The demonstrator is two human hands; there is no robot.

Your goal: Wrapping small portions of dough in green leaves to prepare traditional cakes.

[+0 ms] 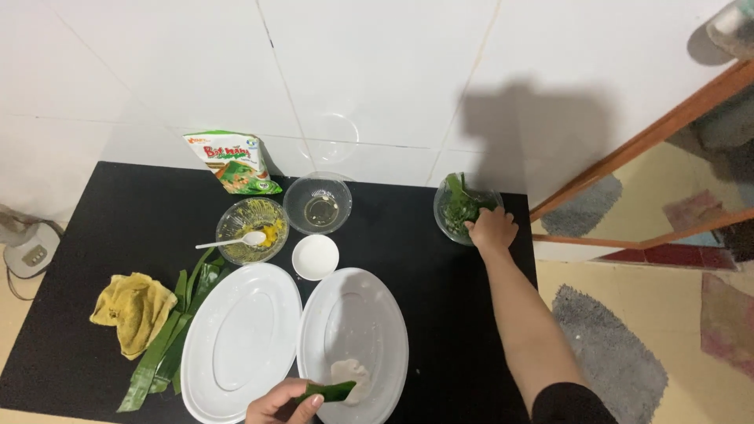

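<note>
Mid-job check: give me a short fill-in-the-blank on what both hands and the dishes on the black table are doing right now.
1. The right hand reaches into a glass bowl that holds green ____.
2. The left hand holds a folded green leaf piece over the ____ of the two white oval plates.
3. A white spoon rests in the bowl with ____ filling.
4. The yellow cloth lies at the table's ____ side.

Missing words: leaves; right; yellow; left

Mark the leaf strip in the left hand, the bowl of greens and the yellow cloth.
leaf strip (331, 390), head view, middle of the strip
bowl of greens (449, 206), head view, left glass wall
yellow cloth (133, 308), head view, centre of the crumpled cloth
</note>
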